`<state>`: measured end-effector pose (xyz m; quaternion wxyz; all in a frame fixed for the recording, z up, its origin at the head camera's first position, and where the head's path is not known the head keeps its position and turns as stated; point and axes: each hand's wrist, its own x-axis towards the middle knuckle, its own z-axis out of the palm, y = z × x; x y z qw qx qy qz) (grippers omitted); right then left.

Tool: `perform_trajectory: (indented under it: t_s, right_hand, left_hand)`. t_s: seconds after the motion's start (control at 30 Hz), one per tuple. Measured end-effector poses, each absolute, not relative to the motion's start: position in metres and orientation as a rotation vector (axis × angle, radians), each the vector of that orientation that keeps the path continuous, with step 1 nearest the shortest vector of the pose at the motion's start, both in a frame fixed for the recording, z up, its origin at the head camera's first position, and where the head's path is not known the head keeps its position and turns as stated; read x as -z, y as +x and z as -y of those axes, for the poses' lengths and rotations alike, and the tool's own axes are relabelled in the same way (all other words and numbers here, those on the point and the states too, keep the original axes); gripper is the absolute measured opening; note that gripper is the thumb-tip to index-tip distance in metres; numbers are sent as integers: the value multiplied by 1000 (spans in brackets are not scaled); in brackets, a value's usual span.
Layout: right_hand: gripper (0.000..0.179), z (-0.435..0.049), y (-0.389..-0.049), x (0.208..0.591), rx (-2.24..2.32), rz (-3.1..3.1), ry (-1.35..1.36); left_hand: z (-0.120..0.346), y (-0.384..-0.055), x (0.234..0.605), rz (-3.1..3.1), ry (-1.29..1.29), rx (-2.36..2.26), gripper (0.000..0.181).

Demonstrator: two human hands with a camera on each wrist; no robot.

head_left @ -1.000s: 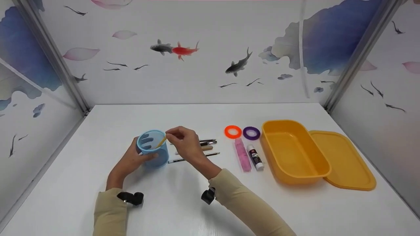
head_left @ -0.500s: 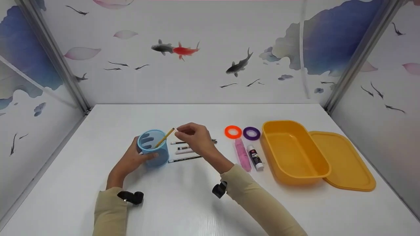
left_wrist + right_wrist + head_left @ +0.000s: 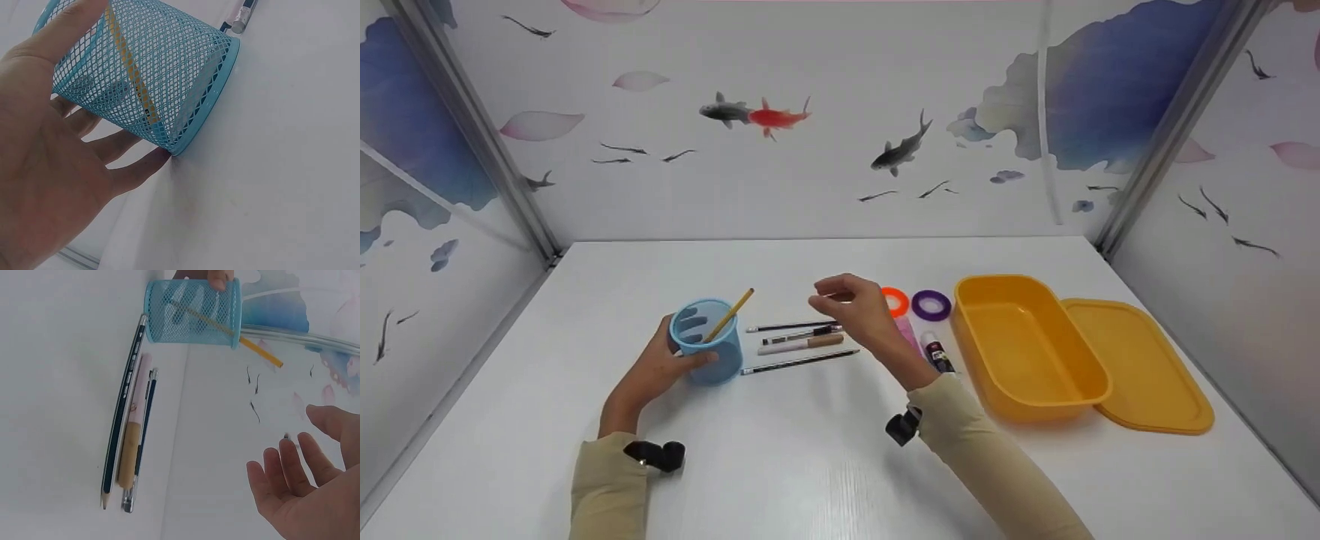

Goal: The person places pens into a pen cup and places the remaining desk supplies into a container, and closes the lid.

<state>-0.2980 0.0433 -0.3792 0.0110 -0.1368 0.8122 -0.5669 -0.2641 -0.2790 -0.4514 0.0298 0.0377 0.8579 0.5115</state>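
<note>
My left hand [image 3: 656, 367] grips a blue mesh pen cup [image 3: 725, 366] with its fingers and thumb around the side. Inside leans a yellow pencil [image 3: 741, 304], its upper end sticking out past the rim; through the mesh in the left wrist view, the pencil's [image 3: 135, 76] other end reaches the bottom. To the right of the cup, my right hand [image 3: 864, 315] hovers with nothing in it, fingers loosely bent and apart. Below it lie a dark pencil [image 3: 802, 362], a marker with a tan cap [image 3: 821, 341], a pen [image 3: 795, 335] and another dark pencil [image 3: 780, 327].
An orange ring [image 3: 897, 301], a purple ring [image 3: 931, 305], a pink item [image 3: 907, 330] and a glue stick [image 3: 937, 352] lie further right, partly behind the right hand. Beyond them stands a yellow box [image 3: 1020, 345] beside its lid [image 3: 1155, 367]. Patterned panels enclose the white table.
My right hand has let go of the yellow pencil and moved away to the right, uncovering the pens on the table. The left hand keeps holding the cup in place.
</note>
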Motion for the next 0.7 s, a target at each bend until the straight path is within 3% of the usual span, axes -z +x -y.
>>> perform_trajectory:
  t_s: [0.7]
  right_hand:
    - [27,-76,-320,418,1778,-2404,-282]
  left_hand:
    - [280,-264,452,-2628,141,-1566,100]
